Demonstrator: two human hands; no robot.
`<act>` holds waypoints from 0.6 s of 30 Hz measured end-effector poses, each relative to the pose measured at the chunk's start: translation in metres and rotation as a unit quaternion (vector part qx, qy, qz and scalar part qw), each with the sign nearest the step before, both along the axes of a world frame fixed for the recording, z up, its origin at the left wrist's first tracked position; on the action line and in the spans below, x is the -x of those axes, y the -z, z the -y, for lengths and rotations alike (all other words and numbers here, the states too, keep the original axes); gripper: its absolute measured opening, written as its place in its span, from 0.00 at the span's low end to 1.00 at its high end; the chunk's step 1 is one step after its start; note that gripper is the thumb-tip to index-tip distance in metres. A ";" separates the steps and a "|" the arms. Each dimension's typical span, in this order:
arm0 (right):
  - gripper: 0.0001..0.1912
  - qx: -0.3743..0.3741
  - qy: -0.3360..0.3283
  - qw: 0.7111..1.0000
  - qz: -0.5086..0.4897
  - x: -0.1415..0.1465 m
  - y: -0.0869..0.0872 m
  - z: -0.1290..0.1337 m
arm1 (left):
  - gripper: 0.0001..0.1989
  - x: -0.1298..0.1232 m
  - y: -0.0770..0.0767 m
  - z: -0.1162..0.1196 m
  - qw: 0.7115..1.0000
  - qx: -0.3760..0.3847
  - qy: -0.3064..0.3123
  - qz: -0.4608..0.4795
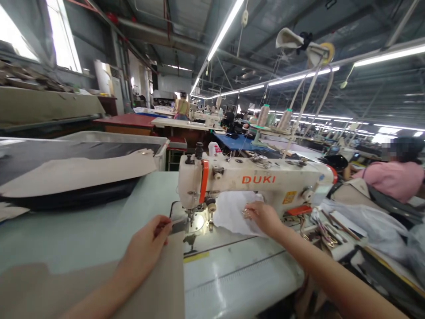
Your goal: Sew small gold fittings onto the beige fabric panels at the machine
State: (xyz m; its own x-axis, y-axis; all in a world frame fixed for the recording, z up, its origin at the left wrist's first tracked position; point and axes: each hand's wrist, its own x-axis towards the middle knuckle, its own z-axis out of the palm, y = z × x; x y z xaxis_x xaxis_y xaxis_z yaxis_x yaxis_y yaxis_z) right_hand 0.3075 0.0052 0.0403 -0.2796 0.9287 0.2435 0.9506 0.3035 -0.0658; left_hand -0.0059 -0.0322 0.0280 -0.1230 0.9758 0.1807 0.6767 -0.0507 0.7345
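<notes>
A white DUKI sewing machine [259, 179] stands in front of me, its needle and presser foot above the shiny needle plate [198, 223]. Just left of the needle, my left hand [149, 241] pinches a small, pale, narrow strip [176, 220] between thumb and fingers. Beneath that hand lies a flat beige panel [168, 279], leather or fabric. My right hand [264, 218] reaches under the machine arm, fingertips closed around small gold-coloured metal pieces [246, 213]. These are over a crumpled white sheet [230, 212], cloth or plastic, on the machine bed.
Beige and black pieces [86, 170] are stacked at the left, beside a pale plastic bin [162, 148]. Scissors and small tools [327, 237] lie right of the machine. Thread cones [264, 116] stand behind it. A co-worker in pink [393, 175] sits at the right.
</notes>
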 end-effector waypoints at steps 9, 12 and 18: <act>0.12 0.063 0.019 0.992 0.110 0.019 -0.002 -0.012 | 0.14 0.002 -0.002 -0.017 1.000 -0.016 0.005 -0.020; 0.10 0.090 0.030 0.984 0.150 0.022 0.000 -0.020 | 0.16 0.004 -0.002 -0.020 1.000 -0.021 -0.012 -0.019; 0.16 0.101 0.020 0.975 0.197 0.023 0.006 -0.025 | 0.18 0.006 -0.001 -0.019 1.000 -0.010 -0.023 0.000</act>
